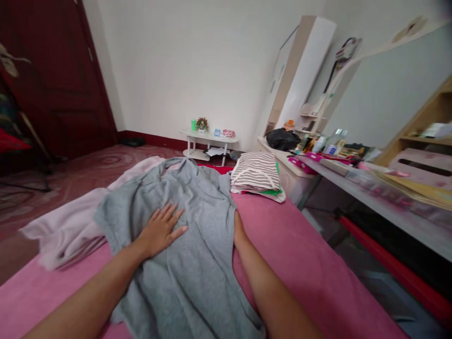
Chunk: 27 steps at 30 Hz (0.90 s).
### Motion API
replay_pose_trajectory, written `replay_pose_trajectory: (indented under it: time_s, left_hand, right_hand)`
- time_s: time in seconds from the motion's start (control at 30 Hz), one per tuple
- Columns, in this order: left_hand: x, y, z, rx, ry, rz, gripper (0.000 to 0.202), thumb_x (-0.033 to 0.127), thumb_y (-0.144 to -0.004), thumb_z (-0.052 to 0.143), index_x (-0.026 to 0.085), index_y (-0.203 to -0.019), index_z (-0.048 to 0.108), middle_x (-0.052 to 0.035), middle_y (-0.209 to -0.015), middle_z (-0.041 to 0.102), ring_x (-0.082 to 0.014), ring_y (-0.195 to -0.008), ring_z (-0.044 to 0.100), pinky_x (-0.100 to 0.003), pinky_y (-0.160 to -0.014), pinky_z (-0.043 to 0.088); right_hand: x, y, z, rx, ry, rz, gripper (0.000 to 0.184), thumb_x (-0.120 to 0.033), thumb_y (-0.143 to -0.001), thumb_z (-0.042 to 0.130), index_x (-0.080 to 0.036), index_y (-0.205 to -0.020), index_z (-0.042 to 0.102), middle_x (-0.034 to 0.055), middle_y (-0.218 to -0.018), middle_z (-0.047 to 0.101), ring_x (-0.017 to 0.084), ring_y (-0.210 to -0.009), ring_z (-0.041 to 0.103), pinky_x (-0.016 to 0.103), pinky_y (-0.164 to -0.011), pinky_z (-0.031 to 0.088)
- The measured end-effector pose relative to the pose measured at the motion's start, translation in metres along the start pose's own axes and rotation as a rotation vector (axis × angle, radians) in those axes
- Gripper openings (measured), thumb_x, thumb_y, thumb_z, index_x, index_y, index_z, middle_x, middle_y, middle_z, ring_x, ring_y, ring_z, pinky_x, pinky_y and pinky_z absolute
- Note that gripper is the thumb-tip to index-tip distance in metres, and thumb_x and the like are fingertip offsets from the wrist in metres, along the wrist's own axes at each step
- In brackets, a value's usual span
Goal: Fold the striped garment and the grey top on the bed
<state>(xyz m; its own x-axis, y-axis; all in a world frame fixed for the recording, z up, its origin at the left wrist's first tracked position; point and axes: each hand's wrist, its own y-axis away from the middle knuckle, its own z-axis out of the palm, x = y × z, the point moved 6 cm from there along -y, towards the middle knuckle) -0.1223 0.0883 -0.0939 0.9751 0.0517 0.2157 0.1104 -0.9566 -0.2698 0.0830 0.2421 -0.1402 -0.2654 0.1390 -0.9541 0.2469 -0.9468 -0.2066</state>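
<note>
A grey knit shirt lies spread and wrinkled over the pink bed cover. My left hand rests flat on top of it, fingers spread and thumb out to the side. At the shirt's right edge, my right hand reaches underneath the cloth. Its fingers are hidden by the fabric, so whether they grip anything does not show. Just beyond that hand sits a stack of folded clothes, with a striped top uppermost and a green layer below.
A pale pink blanket lies bunched along the bed's left side. On the right stands a cluttered table with a black bag beyond it. A low white table stands by the far wall, and a dark red door is at left.
</note>
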Motion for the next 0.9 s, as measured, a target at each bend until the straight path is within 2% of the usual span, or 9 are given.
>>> replay_pose_trajectory:
  time_s: [0.07,0.13,0.27,0.33,0.43,0.53,0.7,0.8,0.9]
  left_hand:
    - [-0.012,0.003,0.021,-0.048,-0.063,-0.016,0.064,0.061,-0.09,0.035,0.023,-0.14,0.044,-0.0108,-0.151,0.033,-0.0312,-0.142,0.021,-0.053,-0.112,0.019]
    - [-0.013,0.007,0.031,-0.042,-0.077,-0.019,0.062,0.061,-0.091,0.032,0.025,-0.141,0.043,-0.01,-0.151,0.033,-0.0304,-0.142,0.02,-0.053,-0.113,0.017]
    - [-0.004,0.009,0.023,0.004,-0.073,-0.032,0.06,0.059,-0.092,0.031,0.024,-0.139,0.045,-0.0107,-0.149,0.036,-0.0309,-0.14,0.024,-0.052,-0.112,0.018]
    - [0.002,0.008,0.015,0.025,-0.049,-0.023,0.057,0.057,-0.092,0.035,0.023,-0.136,0.048,-0.0113,-0.145,0.041,-0.0299,-0.135,0.033,-0.048,-0.11,0.024]
    - [0.009,0.006,0.006,0.039,0.025,-0.009,0.045,0.05,-0.09,0.045,0.021,-0.122,0.058,-0.0111,-0.125,0.054,-0.0262,-0.115,0.049,-0.04,-0.099,0.037]
    - [0.012,0.003,0.007,-0.004,0.17,-0.01,0.024,0.037,-0.089,0.051,0.019,-0.097,0.064,-0.0077,-0.099,0.061,-0.0227,-0.097,0.054,-0.033,-0.087,0.041]
    - [0.017,0.001,-0.002,-0.04,0.307,-0.023,0.014,0.027,-0.086,0.052,0.017,-0.081,0.06,-0.0038,-0.083,0.063,-0.0185,-0.083,0.056,-0.027,-0.074,0.041]
    - [0.047,0.013,-0.023,-0.054,0.441,0.006,0.017,0.03,-0.088,0.05,0.017,-0.08,0.057,-0.0008,-0.076,0.062,-0.0145,-0.071,0.056,-0.023,-0.063,0.04]
    - [0.115,0.038,-0.038,-0.148,0.728,0.246,0.02,0.036,-0.088,0.053,0.019,-0.08,0.057,0.0008,-0.075,0.061,-0.0137,-0.071,0.057,-0.023,-0.064,0.041]
  right_hand:
    - [-0.006,-0.002,-0.001,0.019,0.034,-0.025,0.019,-0.038,-0.067,0.065,-0.023,-0.079,0.067,0.0028,-0.088,0.071,0.02,-0.098,0.061,0.032,-0.089,0.046]
    - [-0.011,-0.002,-0.004,0.05,0.038,-0.03,0.017,-0.033,-0.063,0.066,-0.021,-0.075,0.066,0.0032,-0.085,0.071,0.019,-0.09,0.062,0.031,-0.084,0.047]
    - [-0.017,0.004,-0.012,0.136,0.03,-0.016,0.019,-0.033,-0.063,0.064,-0.018,-0.074,0.065,0.0011,-0.077,0.07,0.017,-0.073,0.061,0.028,-0.069,0.047]
    - [-0.018,0.005,-0.015,0.156,0.012,0.007,0.02,-0.033,-0.063,0.064,-0.018,-0.076,0.064,-0.0011,-0.071,0.069,0.016,-0.065,0.06,0.027,-0.062,0.046]
    - [-0.014,0.004,-0.021,0.23,-0.109,0.117,0.026,-0.032,-0.058,0.068,-0.019,-0.08,0.064,-0.0047,-0.065,0.067,0.015,-0.059,0.059,0.026,-0.057,0.046]
    - [-0.012,0.001,-0.025,0.291,-0.217,0.219,0.028,-0.036,-0.06,0.068,-0.019,-0.082,0.065,-0.003,-0.068,0.069,0.017,-0.065,0.063,0.026,-0.06,0.049]
    - [-0.015,-0.001,-0.012,0.077,-0.286,0.284,0.042,-0.052,-0.068,0.068,-0.018,-0.094,0.065,0.0048,-0.09,0.073,0.02,-0.079,0.068,0.031,-0.068,0.054]
    - [-0.025,-0.001,-0.011,0.065,-0.235,0.273,0.051,-0.041,-0.06,0.08,-0.022,-0.103,0.062,0.0015,-0.091,0.072,0.019,-0.077,0.068,0.03,-0.069,0.054]
    - [-0.045,0.004,-0.004,0.022,-0.094,0.26,0.064,-0.038,-0.059,0.081,-0.027,-0.117,0.057,0.0025,-0.107,0.069,0.02,-0.094,0.066,0.031,-0.077,0.054]
